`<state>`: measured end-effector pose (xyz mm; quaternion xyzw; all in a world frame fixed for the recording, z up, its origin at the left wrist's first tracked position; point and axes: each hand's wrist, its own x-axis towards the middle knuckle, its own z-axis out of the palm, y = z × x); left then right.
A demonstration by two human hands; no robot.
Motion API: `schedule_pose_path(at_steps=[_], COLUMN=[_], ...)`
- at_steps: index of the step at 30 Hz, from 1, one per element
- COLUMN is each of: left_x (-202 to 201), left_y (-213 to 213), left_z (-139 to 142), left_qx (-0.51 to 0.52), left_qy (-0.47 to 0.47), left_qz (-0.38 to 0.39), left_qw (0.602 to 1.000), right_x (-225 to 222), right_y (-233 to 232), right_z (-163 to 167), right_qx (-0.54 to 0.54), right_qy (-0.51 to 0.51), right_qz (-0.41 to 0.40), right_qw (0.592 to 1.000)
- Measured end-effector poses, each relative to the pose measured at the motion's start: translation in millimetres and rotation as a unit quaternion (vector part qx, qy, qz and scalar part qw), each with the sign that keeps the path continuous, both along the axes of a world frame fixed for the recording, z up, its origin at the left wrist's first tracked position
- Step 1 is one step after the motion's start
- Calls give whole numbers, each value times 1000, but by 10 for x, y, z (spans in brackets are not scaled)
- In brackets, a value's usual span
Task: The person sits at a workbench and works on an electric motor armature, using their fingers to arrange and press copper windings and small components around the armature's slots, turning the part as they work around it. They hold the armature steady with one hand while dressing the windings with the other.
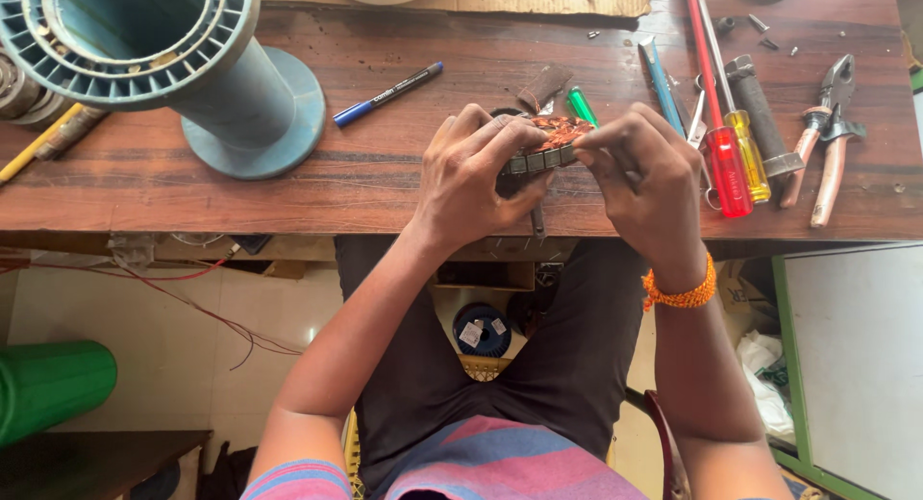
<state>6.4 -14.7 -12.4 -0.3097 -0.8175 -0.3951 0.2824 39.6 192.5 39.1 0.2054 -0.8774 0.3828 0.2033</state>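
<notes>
1. Left hand [476, 178] and right hand [642, 173] both grip a small slotted metal motor core with copper-coloured winding [548, 144], held just above the brown wooden table [192, 178].
2. Step, as judged: working wire into the slots.
3. The next move calls for steady fingertip control.

Person's clothing: short-sleeved shirt [500, 462] in horizontal pink, blue and purple stripes; dark trousers [567, 356]. Orange beaded thread wristband [681, 290] encircles right wrist, just behind the fingers. Both forearms bare.

Even, soft daylight; sharp focus, slight edge distortion
</notes>
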Motion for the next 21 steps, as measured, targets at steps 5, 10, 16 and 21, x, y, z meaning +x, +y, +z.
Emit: schedule_pose_path(at_steps=[5, 10, 16, 21], left_x=[61, 3, -321, -483], left_y=[-16, 14, 131, 16], left_z=[60, 191, 251, 194], left_qx=[-7, 9, 67, 88], left_qy=[2, -136, -287, -391], left_qz=[14, 16, -45, -161], left_qw=[1000, 991, 955, 902], right_x=[-183, -435, -522, -423], right_y=[-83, -62, -45, -46], right_z=[106, 94, 25, 2], right_qx=[38, 21, 32, -18], right_qy=[7, 14, 1, -58], right_qz=[20, 60, 1, -7], right_qw=[999, 998, 1000, 998])
